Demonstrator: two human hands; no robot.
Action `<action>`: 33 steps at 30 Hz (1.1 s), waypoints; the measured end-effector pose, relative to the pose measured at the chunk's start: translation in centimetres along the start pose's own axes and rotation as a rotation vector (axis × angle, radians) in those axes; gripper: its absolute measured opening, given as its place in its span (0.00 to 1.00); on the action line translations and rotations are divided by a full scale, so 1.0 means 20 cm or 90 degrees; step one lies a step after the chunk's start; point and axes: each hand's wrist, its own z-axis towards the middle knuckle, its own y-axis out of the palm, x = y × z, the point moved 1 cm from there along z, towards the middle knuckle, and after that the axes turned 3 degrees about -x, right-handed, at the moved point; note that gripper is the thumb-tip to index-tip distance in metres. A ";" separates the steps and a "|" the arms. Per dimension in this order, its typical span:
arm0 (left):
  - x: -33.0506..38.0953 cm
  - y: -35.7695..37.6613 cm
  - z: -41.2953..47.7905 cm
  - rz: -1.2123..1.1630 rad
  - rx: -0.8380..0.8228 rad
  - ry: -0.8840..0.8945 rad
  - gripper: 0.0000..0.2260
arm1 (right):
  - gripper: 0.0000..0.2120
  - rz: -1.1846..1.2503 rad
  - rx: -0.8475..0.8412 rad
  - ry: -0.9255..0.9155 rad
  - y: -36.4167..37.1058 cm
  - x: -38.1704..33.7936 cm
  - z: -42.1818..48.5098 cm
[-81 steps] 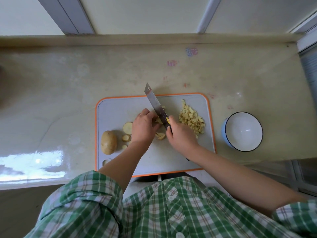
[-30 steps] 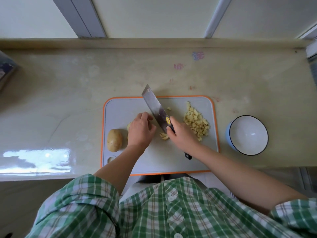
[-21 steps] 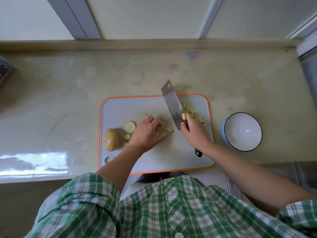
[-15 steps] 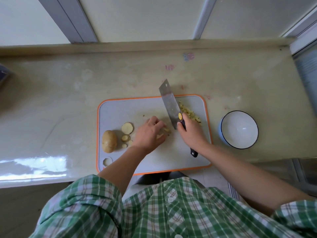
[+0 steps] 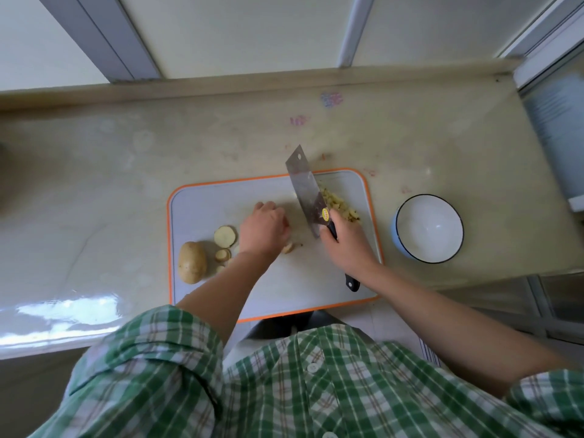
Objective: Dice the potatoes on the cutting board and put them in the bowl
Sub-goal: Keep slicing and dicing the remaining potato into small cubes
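At left on the board [image 5: 202,197], whole potato [image 5: 191,262] lengthwise near-to-far.

Whole potato [image 5: 191,262] on board's [image 5: 202,200] left; bowl [image 5: 428,228] right of board

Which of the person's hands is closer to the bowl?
Right. The right hand, gripping the knife, is just left of the bowl; the left hand is mid-board, farther left.

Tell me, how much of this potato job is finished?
Done: a pile of diced potato lies on the cutting board. In hand: the right hand grips the cleaver beside it, the left hand rests near a cut piece. Left: slices and a whole potato uncut, and the bowl is empty.
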 end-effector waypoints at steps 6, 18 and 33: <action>-0.14 0.01 -0.12 -0.097 -0.024 0.084 0.12 | 0.12 -0.034 -0.044 -0.007 0.04 -0.02 -0.03; -0.05 0.07 -0.13 -0.120 0.060 0.007 0.08 | 0.10 -0.081 -0.049 -0.037 0.03 -0.03 -0.09; -0.06 0.07 -0.10 -0.189 0.073 -0.053 0.07 | 0.12 -0.134 -0.057 -0.062 0.03 -0.04 -0.06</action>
